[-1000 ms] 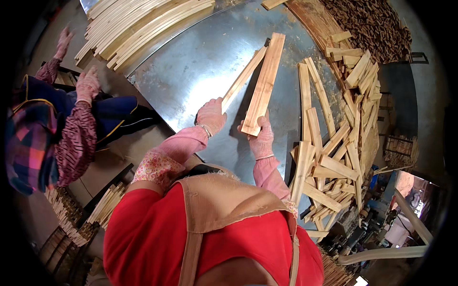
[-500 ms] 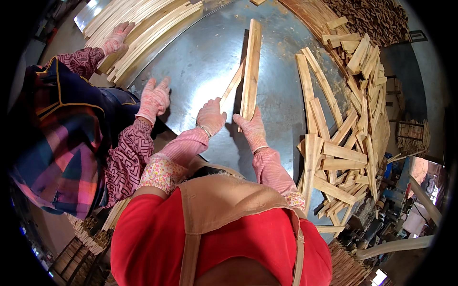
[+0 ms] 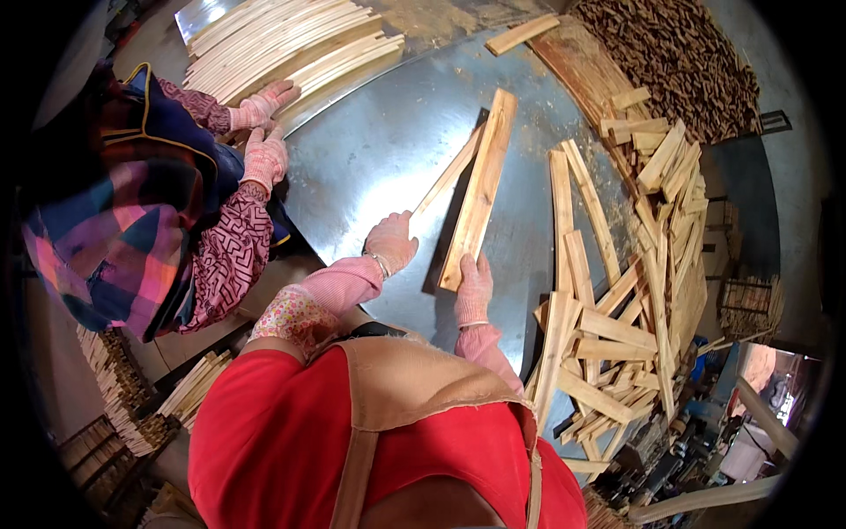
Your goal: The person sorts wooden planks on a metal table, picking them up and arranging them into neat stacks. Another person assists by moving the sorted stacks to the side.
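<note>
Nearest the camera is the person's own red top with a tan apron strap (image 3: 366, 458) over it. Just beyond, both forearms in pink sleeves reach out over a grey metal table (image 3: 370, 159). The right hand (image 3: 474, 286), in a pink glove, rests at the near end of a broad wooden board (image 3: 480, 189), its fingers against the board's end; whether they grip it or only press on it cannot be told. The left hand (image 3: 392, 242), also gloved in pink, sits just to the left, its fingers curled at the near end of a thin wooden strip (image 3: 449, 172) that lies beside the board and angles away along its left edge. The two hands are apart, each at its own piece. Board and strip both lie flat on the metal, pointing away from the person.

To the right, a loose heap of short boards (image 3: 617, 300) lies crisscrossed at the table's edge. To the left, a second person in a plaid headscarf (image 3: 106, 238) and patterned sleeves leans in, with both pink-gloved hands (image 3: 264, 132) near the end of a neat stack of long pale slats (image 3: 291, 40) at the far left of the table. Farther off, one short board (image 3: 522, 33) lies alone, and a dark pile of wood scraps (image 3: 679, 57) fills the far right corner.
</note>
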A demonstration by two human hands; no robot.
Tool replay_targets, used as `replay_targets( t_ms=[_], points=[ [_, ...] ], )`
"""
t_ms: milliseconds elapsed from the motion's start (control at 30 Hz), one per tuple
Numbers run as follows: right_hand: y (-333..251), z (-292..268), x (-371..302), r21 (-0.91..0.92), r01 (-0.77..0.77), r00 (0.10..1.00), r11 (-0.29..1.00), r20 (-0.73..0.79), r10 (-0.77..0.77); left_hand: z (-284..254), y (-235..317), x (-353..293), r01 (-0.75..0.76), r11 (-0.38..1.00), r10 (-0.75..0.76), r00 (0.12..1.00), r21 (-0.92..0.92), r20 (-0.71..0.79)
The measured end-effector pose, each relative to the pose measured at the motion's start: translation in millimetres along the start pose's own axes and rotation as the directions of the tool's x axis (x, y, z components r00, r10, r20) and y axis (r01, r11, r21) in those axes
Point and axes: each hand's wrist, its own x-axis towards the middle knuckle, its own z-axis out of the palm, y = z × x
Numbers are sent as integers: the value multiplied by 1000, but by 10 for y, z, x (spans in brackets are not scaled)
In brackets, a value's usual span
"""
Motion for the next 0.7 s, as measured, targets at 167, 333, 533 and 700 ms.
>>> replay_targets(
  t_ms=[167, 333, 533, 700],
  points=[
    [-40, -5, 7, 25, -10, 1000, 1000, 26, 10, -25, -14, -5, 5, 1000, -5, 1000, -24, -2],
    [219, -58, 112, 292, -266, 964, 919, 85, 252, -88, -6, -10, -17, 999, 17, 1000, -30, 12],
    [14, 64, 55, 571, -477, 858, 668, 465, 216, 32, -95, 62, -88, 995, 88, 996, 40, -1],
    [-9, 173, 159, 489, -507, 816, 710, 538, 212, -104, -117, 728, -672, 703, 629, 740, 233, 237]
  ],
)
